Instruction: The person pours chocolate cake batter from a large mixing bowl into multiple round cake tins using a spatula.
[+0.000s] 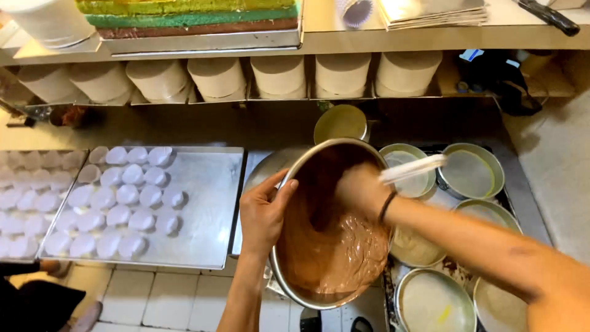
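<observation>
**Two hands on a tilted bowl of brown batter**

Left hand (263,212): grip closed on the rim of the steel mixing bowl (289,184), thumb over the edge, fingers on the outer wall. Bowl is tilted toward the right, held above the bench edge.

Right hand (361,189): inside the bowl, near the upper rim, grip closed around a white-handled tool (410,169); handle sticks out to the right, working end blurred, can't tell what kind. Dark band on that wrist.

Brown batter (335,252): pooled in the lower half of the bowl, smeared up the inner wall.

Round cake tins (472,173): 6 visible, right of and below the bowl, on a dark tray (509,195). Two lower ones near the bowl hold pale batter; the others look lined, contents unclear. One more round metal lid or pan (340,123) stands behind the bowl.

Flat metal tray (206,203), left of the bowl: about 20 white paper cups (128,194) in rows on its left half, right half bare. A second tray of white cups (27,200) at the far left, partly cut off, count not clear.

Shelf (442,38) above: 7 pale round cylinders (279,75) in a row under it. On top, a layered green, yellow and brown cake (190,18) on a tray, a stack of paper (433,13), a knife (549,16).

Floor: white tiles (166,298) below the bench.
</observation>
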